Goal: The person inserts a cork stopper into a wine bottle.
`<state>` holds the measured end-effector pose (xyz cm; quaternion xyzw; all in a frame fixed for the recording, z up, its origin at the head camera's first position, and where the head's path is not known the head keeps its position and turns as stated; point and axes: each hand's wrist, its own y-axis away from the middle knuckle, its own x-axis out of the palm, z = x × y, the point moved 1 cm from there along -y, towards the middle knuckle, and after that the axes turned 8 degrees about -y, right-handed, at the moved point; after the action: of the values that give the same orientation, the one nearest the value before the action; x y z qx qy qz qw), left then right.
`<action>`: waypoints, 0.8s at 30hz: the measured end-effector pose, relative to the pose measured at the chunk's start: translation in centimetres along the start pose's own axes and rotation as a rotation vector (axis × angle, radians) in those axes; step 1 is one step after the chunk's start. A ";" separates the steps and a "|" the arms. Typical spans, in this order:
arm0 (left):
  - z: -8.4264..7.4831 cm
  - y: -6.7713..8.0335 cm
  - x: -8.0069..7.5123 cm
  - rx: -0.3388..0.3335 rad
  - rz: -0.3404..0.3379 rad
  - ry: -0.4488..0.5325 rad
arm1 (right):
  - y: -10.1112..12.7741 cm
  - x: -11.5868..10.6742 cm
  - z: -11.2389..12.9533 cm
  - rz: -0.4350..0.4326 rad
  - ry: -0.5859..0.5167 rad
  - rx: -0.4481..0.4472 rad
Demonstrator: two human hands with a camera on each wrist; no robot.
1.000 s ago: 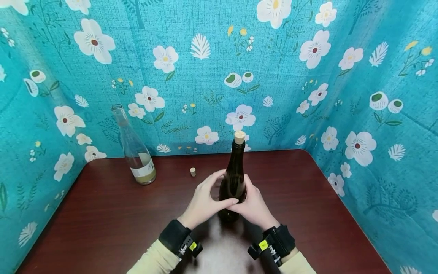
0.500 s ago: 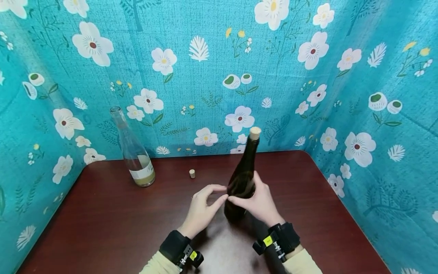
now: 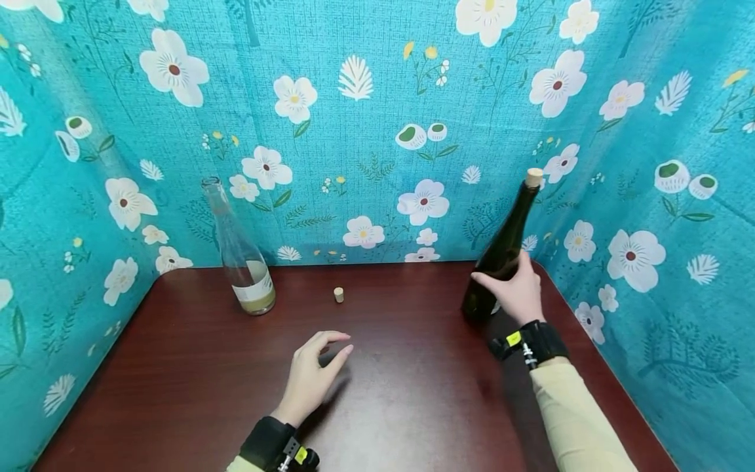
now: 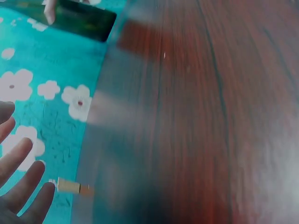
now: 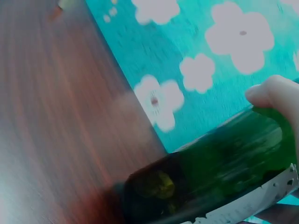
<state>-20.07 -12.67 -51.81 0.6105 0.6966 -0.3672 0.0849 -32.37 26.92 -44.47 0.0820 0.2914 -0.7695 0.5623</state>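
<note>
Floral cloth (image 3: 377,124), turquoise, hung behind and at the sides of the counter (image 3: 425,373), a glossy red-brown surface. Dark bottle (image 3: 500,254), one, tall, corked, located at the far right of the counter within the right hand (image 3: 519,292), whose grip was clamped round the body, thumb to the left side. Governing relation: the long axis ran upward through that grip, neck highest, with a rightward lean in the head view (possibly the lens, since the clear bottle (image 3: 243,262) leaned outward too, the other way). Whether the base touched the counter could not be told. Clear bottle, one, pale-labelled, no stopper seen in its mouth: far left. Left hand (image 3: 315,373), unladen, thumb and fingers apart; well away from the dark bottle, so the right was plainly the nearer. Label (image 5: 252,199), whitish, speckled: shown along the dark bottle by the right wrist view, barely a sliver from the head. Stopper (image 3: 534,177), pale: seen in the neck from the head view, lost to both wrist views. Small cork (image 3: 339,295), loose, just beyond the left hand's fingertips; the left wrist view showed it standing on end.
</note>
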 end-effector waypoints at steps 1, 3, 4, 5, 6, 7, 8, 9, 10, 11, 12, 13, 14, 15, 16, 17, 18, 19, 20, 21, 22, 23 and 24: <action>0.2 0.1 -0.1 -0.001 -0.014 -0.009 | -0.4 -0.5 -0.4 -0.013 0.003 0.016; 0.5 0.1 -0.4 -0.005 -0.036 -0.021 | -0.9 -1.2 -1.2 -0.030 0.009 0.050; 0.6 0.1 -0.6 -0.005 -0.047 -0.028 | -1.1 -1.5 -1.6 -0.037 0.012 0.064; 0.7 0.1 -0.7 -0.006 -0.055 -0.033 | -1.3 -1.8 -1.9 -0.041 0.012 0.080; 0.9 0.1 -0.9 -0.006 -0.061 -0.036 | -1.3 -2.0 -2.2 -0.045 0.012 0.090; 1.0 0.1 -1.0 -0.008 -0.065 -0.039 | -1.4 -2.2 -2.5 -0.048 0.014 0.103; 1.1 0.0 -1.1 -0.011 -0.067 -0.042 | -1.4 -2.4 -2.7 -0.050 0.019 0.113; 1.2 0.0 -1.3 -0.012 -0.071 -0.047 | -1.4 -2.6 -2.9 -0.053 0.021 0.120; 1.3 -0.1 -1.4 -0.013 -0.077 -0.052 | -1.5 -2.7 -3.0 -0.056 0.021 0.127; 1.4 -0.2 -1.6 -0.012 -0.085 -0.059 | -1.5 -2.9 -3.1 -0.056 0.023 0.130; 1.5 -0.3 -1.8 -0.010 -0.097 -0.067 | -1.5 -2.9 -3.2 -0.056 0.020 0.128; 1.7 -0.5 -2.0 -0.002 -0.114 -0.076 | -1.6 -3.0 -3.2 -0.051 0.022 0.128; 1.8 -0.8 -2.2 0.006 -0.137 -0.090 | -1.7 -3.0 -3.1 -0.042 0.021 0.124; 2.0 -1.1 -2.5 0.016 -0.167 -0.101 | -1.7 -3.0 -3.1 -0.032 0.020 0.123; 2.1 -1.4 -2.9 0.026 -0.201 -0.115 | -1.8 -3.0 -3.0 -0.018 0.021 0.120; 2.2 -1.8 -3.4 0.035 -0.239 -0.132 | -1.8 -3.0 -2.9 -0.003 0.023 0.117; 2.3 -2.3 -3.9 0.045 -0.285 -0.151 | -1.8 -2.9 -2.9 0.010 0.023 0.116; 2.4 -2.8 -4.5 0.056 -0.336 -0.168 | -1.8 -2.8 -2.9 0.024 0.025 0.119; 2.5 -3.3 -5.1 0.057 -0.387 -0.190 | -1.8 -2.7 -2.8 0.034 0.022 0.121; 2.6 -3.9 -5.8 0.058 -0.440 -0.208 | -1.8 -2.7 -2.8 0.040 0.021 0.124; 2.7 -4.6 -6.6 0.059 -0.493 -0.223 | -1.8 -2.6 -2.8 0.045 0.018 0.123; 2.8 -5.3 -7.3 0.055 -0.538 -0.243 | -1.8 -2.5 -2.8 0.047 0.015 0.122; 2.9 -6.0 -8.1 0.048 -0.574 -0.259 | -1.8 -2.5 -2.8 0.047 0.014 0.122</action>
<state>-24.55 -20.73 -46.82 0.3391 0.8150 -0.4671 0.0517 -33.68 30.80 -44.95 0.1283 0.2460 -0.7717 0.5722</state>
